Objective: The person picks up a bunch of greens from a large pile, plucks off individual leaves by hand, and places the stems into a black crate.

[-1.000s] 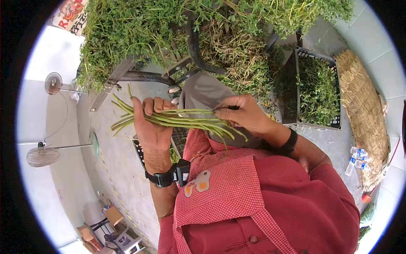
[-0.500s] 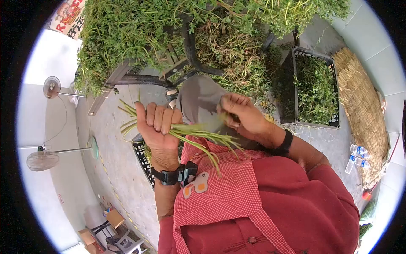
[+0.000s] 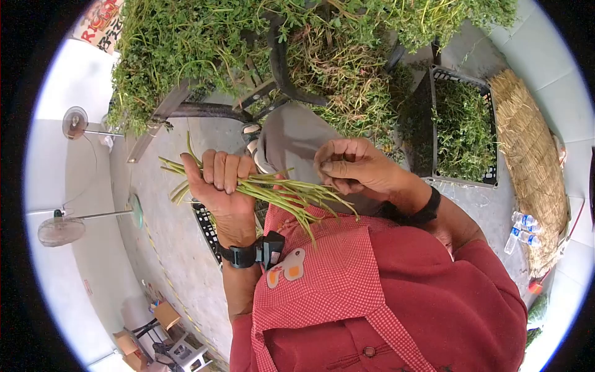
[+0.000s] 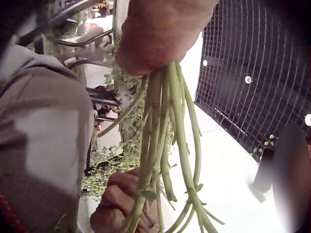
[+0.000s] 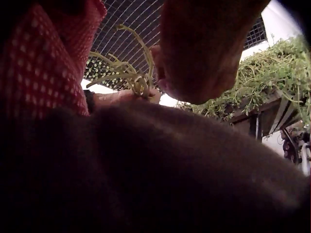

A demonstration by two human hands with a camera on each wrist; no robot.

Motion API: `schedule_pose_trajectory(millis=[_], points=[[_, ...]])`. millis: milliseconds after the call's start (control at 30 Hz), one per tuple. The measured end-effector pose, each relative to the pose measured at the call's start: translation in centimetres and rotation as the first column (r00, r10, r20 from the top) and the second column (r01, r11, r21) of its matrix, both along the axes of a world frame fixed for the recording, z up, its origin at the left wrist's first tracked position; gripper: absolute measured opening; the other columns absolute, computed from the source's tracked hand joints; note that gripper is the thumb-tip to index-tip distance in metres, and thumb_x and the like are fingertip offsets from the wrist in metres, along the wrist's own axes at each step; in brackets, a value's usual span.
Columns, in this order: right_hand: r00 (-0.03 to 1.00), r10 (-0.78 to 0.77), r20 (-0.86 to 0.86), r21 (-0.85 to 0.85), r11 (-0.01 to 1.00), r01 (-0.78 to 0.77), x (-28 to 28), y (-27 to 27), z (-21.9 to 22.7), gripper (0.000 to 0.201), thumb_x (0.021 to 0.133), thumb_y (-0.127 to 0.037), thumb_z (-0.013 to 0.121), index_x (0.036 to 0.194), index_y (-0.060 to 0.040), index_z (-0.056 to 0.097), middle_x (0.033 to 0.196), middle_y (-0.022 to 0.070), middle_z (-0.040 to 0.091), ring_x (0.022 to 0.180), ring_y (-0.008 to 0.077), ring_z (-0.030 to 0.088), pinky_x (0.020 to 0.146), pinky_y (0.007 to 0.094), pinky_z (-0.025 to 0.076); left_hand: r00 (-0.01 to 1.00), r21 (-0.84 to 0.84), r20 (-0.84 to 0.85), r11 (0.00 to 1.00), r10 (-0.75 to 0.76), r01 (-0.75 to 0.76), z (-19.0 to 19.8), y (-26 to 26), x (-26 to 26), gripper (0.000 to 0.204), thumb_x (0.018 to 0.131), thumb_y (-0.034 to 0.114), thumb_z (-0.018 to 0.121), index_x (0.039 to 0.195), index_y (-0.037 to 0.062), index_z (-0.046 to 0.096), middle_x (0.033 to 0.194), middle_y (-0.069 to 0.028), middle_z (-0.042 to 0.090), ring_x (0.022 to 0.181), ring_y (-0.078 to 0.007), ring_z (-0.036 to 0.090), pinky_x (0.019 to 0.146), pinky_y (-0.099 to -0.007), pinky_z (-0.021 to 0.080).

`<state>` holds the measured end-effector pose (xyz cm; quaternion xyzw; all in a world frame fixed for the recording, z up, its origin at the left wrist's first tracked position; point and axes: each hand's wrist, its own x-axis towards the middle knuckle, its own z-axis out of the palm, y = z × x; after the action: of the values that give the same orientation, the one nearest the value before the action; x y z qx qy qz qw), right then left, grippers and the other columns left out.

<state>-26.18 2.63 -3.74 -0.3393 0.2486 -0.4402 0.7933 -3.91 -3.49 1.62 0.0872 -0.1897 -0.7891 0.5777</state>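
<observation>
In the head view my left hand [image 3: 220,186] grips a bunch of green stems [image 3: 282,193], fingers curled round it and thumb up; cut ends stick out at the left and longer ends hang to the right. Beside those right ends is my right hand [image 3: 359,167], fingers curled and thumb against the index finger, with nothing visible in it. In the left wrist view the stems [image 4: 158,116] hang below my left hand [image 4: 163,36], and my right hand [image 4: 116,206] is partly behind them. The right wrist view is dark, showing the stems [image 5: 140,83] beside my right hand [image 5: 199,53].
Leafy greens [image 3: 186,56] cover a raised surface at the front, with a pile of stems [image 3: 347,74] below. A black crate [image 3: 434,133] of greens stands right, near a straw roll [image 3: 527,167] and plastic bottles [image 3: 524,229]. Two fans [image 3: 62,230] are at the left.
My right hand has come away from the stems, and the green bit blurred at its fingers is no longer visible. The bunch has tilted, its right ends now hanging lower and spread apart.
</observation>
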Motion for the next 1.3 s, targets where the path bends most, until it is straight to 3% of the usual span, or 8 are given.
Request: schedule_pose_trajectory(millis=[167,500,633,700,867,933,1100,1300], points=[[0.951,-0.182,-0.250,-0.599,0.801,-0.004,-0.1,0.0,0.8,0.018,0.086,-0.019,0.059,0.094,-0.0024,0.063,0.069,0.0029,0.060,0.052,0.0112,0.051,0.045,0.0263,0.037,0.999,0.008,0.036,1.000,0.029,-0.029,-0.2,0.0,0.3,0.052,0.094,0.046,0.035,0.050,0.0185,0.027,0.040,0.0058,0.023,0.034,-0.0082,0.021,0.044,-0.0249,0.020],[0.662,-0.316,-0.680,-0.573,0.791,-0.212,1.5,0.8,1.0,0.026,0.078,-0.029,0.065,0.087,-0.0050,0.067,0.062,0.0138,0.057,0.056,0.0233,0.055,0.052,0.0332,0.041,0.996,0.033,0.083,0.999,0.035,-0.037,-1.1,-0.1,0.2,0.052,0.095,0.045,0.032,0.051,0.0181,0.027,0.041,0.0065,0.022,0.036,-0.0087,0.020,0.046,-0.0261,0.020],[0.815,-0.439,-0.378,-0.657,0.747,0.098,1.4,-1.0,-0.9,0.024,0.080,-0.026,0.065,0.081,-0.0027,0.065,0.054,0.0064,0.051,0.041,0.0158,0.044,0.042,0.0311,0.033,0.984,0.026,0.174,0.999,-0.026,0.022,-1.2,-0.4,0.6,0.052,0.096,0.045,0.028,0.052,0.0173,0.028,0.042,0.0064,0.022,0.039,-0.0090,0.021,0.043,-0.0256,0.020],[0.996,-0.050,-0.071,0.130,0.990,0.059,-0.4,-1.1,-0.3,0.021,0.083,-0.023,0.063,0.078,-0.0030,0.060,0.052,-0.0034,0.043,0.039,0.0051,0.033,0.037,0.0243,0.023,0.989,0.071,0.139,0.997,-0.044,0.034,-1.0,-0.3,0.2,0.052,0.096,0.044,0.029,0.052,0.0171,0.028,0.043,0.0061,0.023,0.039,-0.0090,0.021,0.042,-0.0255,0.020],[0.994,-0.082,0.078,0.096,0.993,0.075,-0.5,-1.0,-0.5,0.019,0.084,-0.022,0.062,0.077,-0.0050,0.059,0.055,-0.0080,0.040,0.043,0.0001,0.030,0.039,0.0205,0.019,0.994,0.123,0.092,0.991,-0.066,0.055,-1.1,-0.3,-0.2,0.051,0.097,0.042,0.030,0.052,0.0164,0.029,0.044,0.0053,0.024,0.041,-0.0093,0.021,0.040,-0.0252,0.021],[0.919,0.080,-0.385,-0.202,0.965,-0.169,-1.4,-0.8,-0.2,0.022,0.083,-0.024,0.063,0.078,-0.0022,0.062,0.058,-0.0059,0.048,0.049,0.0020,0.040,0.043,0.0209,0.029,0.992,0.008,0.043,0.993,-0.120,0.119,-1.2,-0.5,0.2,0.051,0.097,0.041,0.031,0.052,0.0162,0.029,0.045,0.0051,0.024,0.041,-0.0090,0.022,0.040,-0.0250,0.020],[0.829,0.275,-0.487,-0.272,0.854,-0.443,-3.6,0.0,2.0,0.027,0.081,-0.024,0.065,0.086,0.0024,0.063,0.069,-0.0015,0.059,0.065,0.0060,0.051,0.057,0.0237,0.041,0.994,0.042,0.068,0.996,-0.087,0.084,-1.2,-0.7,0.2,0.050,0.097,0.039,0.031,0.052,0.0158,0.030,0.044,0.0048,0.022,0.041,-0.0088,0.023,0.039,-0.0255,0.021],[0.974,0.221,0.052,-0.044,0.975,-0.219,-5.1,1.3,1.0,0.015,0.083,-0.014,0.061,0.082,0.0015,0.059,0.066,0.0015,0.055,0.050,0.0035,0.042,0.043,0.0207,0.031,0.998,0.055,0.037,0.997,-0.057,0.055,-1.0,-1.1,1.1,0.047,0.097,0.037,0.034,0.057,0.0121,0.037,0.049,0.0019,0.034,0.051,-0.0107,0.037,0.047,-0.0240,0.032]])
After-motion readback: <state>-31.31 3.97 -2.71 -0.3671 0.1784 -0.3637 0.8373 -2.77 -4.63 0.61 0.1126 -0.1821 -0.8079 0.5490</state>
